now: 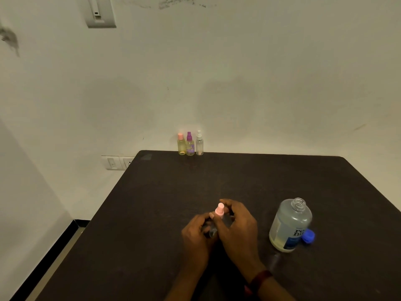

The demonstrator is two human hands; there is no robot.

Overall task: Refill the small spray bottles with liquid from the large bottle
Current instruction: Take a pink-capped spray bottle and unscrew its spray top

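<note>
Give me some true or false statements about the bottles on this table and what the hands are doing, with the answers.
1. The large bottle stands uncapped, its blue cap on the table beside it. True.
2. Four small bottles stand at the far edge. False: only three small bottles stand there.
3. The left hand and right hand both hold a pink-topped spray bottle. True.
4. The large bottle lies on its side. False: it stands upright.
5. The right wrist is bare. False: it wears a dark band.

large bottle [289,224] right of hands [219,231]
</note>
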